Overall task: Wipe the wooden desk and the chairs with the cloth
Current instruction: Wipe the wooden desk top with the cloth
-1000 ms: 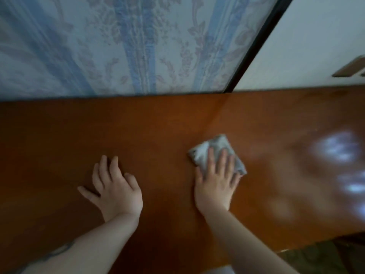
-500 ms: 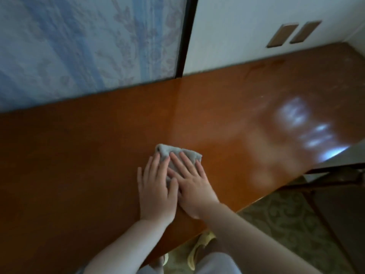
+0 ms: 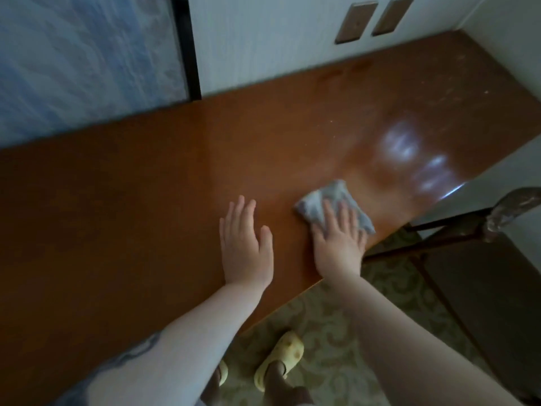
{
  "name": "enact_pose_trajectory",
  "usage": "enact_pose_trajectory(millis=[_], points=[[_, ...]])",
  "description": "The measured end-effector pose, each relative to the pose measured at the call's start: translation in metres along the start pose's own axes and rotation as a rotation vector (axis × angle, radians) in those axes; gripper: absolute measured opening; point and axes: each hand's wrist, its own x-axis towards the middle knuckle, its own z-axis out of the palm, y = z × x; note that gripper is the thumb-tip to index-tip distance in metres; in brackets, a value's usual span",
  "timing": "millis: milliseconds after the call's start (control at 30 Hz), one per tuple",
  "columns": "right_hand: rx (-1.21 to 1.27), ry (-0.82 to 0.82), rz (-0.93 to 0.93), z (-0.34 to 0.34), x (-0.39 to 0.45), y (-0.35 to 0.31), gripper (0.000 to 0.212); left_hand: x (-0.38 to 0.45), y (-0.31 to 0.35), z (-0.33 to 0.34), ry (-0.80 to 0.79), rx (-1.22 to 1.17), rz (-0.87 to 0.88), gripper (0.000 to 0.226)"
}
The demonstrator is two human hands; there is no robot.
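Observation:
A glossy brown wooden desk runs along the wall. A folded grey cloth lies near the desk's front edge, and my right hand presses flat on its near half with fingers spread. My left hand rests palm down on the bare wood to the left of the cloth, apart from it, holding nothing. A dark wooden chair stands at the right, beside the desk's front edge.
A blue patterned curtain hangs behind the desk at the left, a white wall with two brown plates at the right. Below the desk edge lie patterned carpet and my feet in yellow slippers.
My right hand has slid the cloth to the right along the front edge. My left hand has come off the cloth and now lies flat on the wood. The view has swung right.

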Motion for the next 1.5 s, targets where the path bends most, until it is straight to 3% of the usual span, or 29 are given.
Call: enact_pose_trajectory(millis=[33,67,133,200,233,300,400,433,467,567,633,667,767,800,833,933,967,1033,1133,1167,1200,1333,1367,1433,1500], points=[[0.008,0.046,0.155,0.001,-0.003,0.004,0.057,0.001,0.006,0.008,0.021,0.001,-0.025,0.047],[-0.039,0.070,0.172,0.005,-0.013,0.001,0.059,0.000,0.012,0.015,0.045,0.003,-0.046,0.047],[-0.116,0.023,-0.145,0.015,-0.038,-0.013,0.062,-0.001,0.020,0.026,0.102,0.030,-0.074,0.050],[-0.190,-0.151,-0.528,0.013,-0.038,-0.017,0.063,0.000,0.022,0.033,0.162,0.095,-0.096,0.051],[-0.212,-0.198,-0.623,0.007,-0.022,-0.014,0.060,0.001,0.022,0.034,0.178,0.128,-0.104,0.052],[-0.156,-0.162,-0.521,-0.005,0.014,0.002,0.056,0.002,0.022,0.037,0.161,0.210,-0.106,0.053],[-0.042,0.035,-0.046,-0.009,0.025,0.028,0.057,0.003,0.024,0.043,0.116,0.346,-0.125,0.050],[-0.055,0.045,-0.022,-0.005,0.014,0.027,0.058,0.004,0.024,0.044,0.099,0.381,-0.133,0.051],[-0.080,0.012,-0.111,-0.002,0.001,0.023,0.059,0.005,0.024,0.044,0.085,0.414,-0.139,0.052],[-0.134,-0.178,-0.632,-0.006,0.005,0.017,0.057,0.006,0.025,0.045,0.047,0.513,-0.143,0.057],[-0.185,-0.200,-0.740,-0.019,0.051,0.027,0.056,0.007,0.027,0.047,0.059,0.546,-0.153,0.054],[-0.163,-0.166,-0.627,-0.026,0.073,0.038,0.056,0.007,0.027,0.047,0.069,0.555,-0.162,0.053],[-0.044,0.052,0.013,-0.037,0.099,0.079,0.058,0.007,0.027,0.050,0.074,0.585,-0.165,0.051],[-0.051,0.071,0.080,-0.036,0.089,0.081,0.058,0.007,0.027,0.050,0.074,0.590,-0.165,0.051],[-0.077,0.058,0.015,-0.033,0.076,0.077,0.058,0.008,0.027,0.050,0.077,0.591,-0.167,0.051],[-0.148,-0.124,-0.531,-0.032,0.070,0.060,0.057,0.007,0.029,0.050,0.082,0.600,-0.175,0.051],[-0.167,-0.154,-0.625,-0.039,0.089,0.059,0.056,0.007,0.029,0.051,0.084,0.604,-0.177,0.051],[-0.147,-0.127,-0.458,-0.056,0.132,0.074,0.058,0.007,0.029,0.052,0.083,0.606,-0.180,0.051],[-0.055,0.039,0.123,-0.068,0.147,0.119,0.059,0.008,0.028,0.052,0.079,0.614,-0.174,0.051],[-0.071,0.078,0.197,-0.064,0.133,0.122,0.059,0.008,0.028,0.052,0.081,0.612,-0.173,0.051],[-0.094,0.091,0.161,-0.057,0.114,0.117,0.059,0.008,0.028,0.052,0.084,0.609,-0.174,0.050],[-0.152,-0.107,-0.507,-0.048,0.102,0.081,0.057,0.007,0.029,0.053,0.092,0.603,-0.170,0.050],[-0.181,-0.141,-0.561,-0.054,0.120,0.081,0.057,0.007,0.029,0.052,0.091,0.601,-0.169,0.050],[-0.165,-0.069,-0.335,-0.066,0.153,0.101,0.058,0.008,0.028,0.052,0.091,0.606,-0.169,0.050],[-0.030,0.086,0.112,-0.069,0.159,0.132,0.059,0.008,0.027,0.052,0.093,0.611,-0.169,0.051]])
